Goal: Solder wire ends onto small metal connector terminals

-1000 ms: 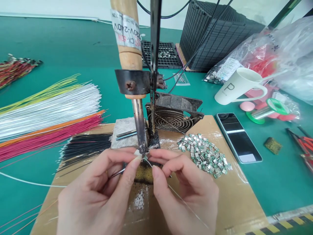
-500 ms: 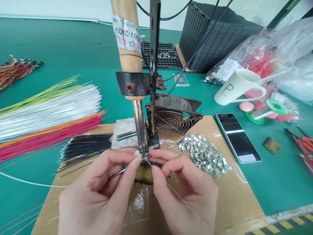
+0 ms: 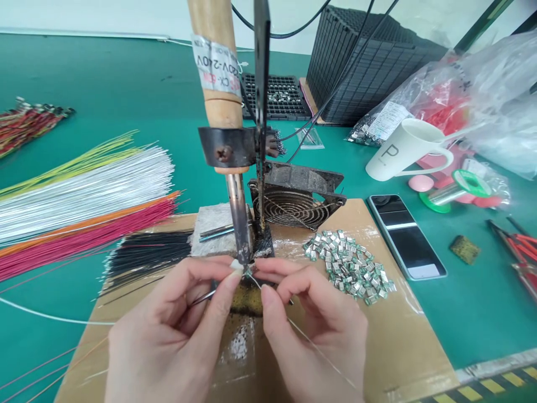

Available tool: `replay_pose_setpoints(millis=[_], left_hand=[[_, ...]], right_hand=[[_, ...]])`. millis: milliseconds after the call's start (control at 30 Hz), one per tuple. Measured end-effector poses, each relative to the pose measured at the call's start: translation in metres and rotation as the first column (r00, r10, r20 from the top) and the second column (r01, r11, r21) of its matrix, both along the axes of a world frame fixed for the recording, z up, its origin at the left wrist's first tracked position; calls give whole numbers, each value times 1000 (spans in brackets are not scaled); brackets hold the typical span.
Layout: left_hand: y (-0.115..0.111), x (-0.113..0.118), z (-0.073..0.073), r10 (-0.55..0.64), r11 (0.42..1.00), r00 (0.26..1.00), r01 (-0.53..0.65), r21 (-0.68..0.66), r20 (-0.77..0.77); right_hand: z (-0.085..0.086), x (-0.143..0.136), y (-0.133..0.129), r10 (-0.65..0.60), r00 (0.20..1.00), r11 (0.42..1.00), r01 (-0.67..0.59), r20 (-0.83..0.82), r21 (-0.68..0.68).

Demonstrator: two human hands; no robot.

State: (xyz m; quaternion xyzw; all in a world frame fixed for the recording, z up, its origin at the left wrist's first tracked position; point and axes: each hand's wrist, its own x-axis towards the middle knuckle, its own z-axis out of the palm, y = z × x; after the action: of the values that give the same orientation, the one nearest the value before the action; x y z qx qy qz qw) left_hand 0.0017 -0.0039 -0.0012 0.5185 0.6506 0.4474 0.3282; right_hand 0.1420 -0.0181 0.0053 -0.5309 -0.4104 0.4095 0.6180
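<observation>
Under the tip of a wooden-handled soldering iron (image 3: 239, 212), clamped upright in a stand, both hands meet. My left hand (image 3: 180, 330) pinches a tiny greenish part (image 3: 248, 273) between thumb and index finger; fingertips hide most of it. A small white piece shows at that index fingertip. My right hand (image 3: 314, 319) is closed on a thin silvery solder wire (image 3: 321, 351), which reaches the part at the iron's tip and trails to the lower right. Thin metal rod-like pieces show beside both hands; how they are held is unclear. Below lies a yellowish sponge (image 3: 247, 299).
A pile of small metal connectors (image 3: 348, 266) lies right on the cardboard (image 3: 403, 341). Bundled black wires (image 3: 151, 252) and white wires (image 3: 104, 184) lie left. Behind stands a fan (image 3: 297, 196). Farther right are a phone (image 3: 406, 235), mug (image 3: 405, 148) and solder spool (image 3: 455, 190).
The view has shifted very slightly. Both hands stay at the iron's tip with nearly the same grip; the right wrist sits slightly further left.
</observation>
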Motion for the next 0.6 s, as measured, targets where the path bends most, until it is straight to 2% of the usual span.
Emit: replay_pose_setpoints(millis=[233,367,500,600], left_hand=[[6,2,8,-100,994,994,102,-31,53],[7,5,15,-124,992,992,125,-18,33],[-1,-1,14,-184,982,978,186,14,-94],[-3,-27,14,-154,981,932,185,65,-329]], right_hand=[[1,2,-8,-22,998,991,30,61,-128],[-3,2,-14,22,998,985,-11,64,-170],[-10,0,-18,7,994,987,11,108,-162],[-18,-2,-24,-46,986,988,69,163,-140]])
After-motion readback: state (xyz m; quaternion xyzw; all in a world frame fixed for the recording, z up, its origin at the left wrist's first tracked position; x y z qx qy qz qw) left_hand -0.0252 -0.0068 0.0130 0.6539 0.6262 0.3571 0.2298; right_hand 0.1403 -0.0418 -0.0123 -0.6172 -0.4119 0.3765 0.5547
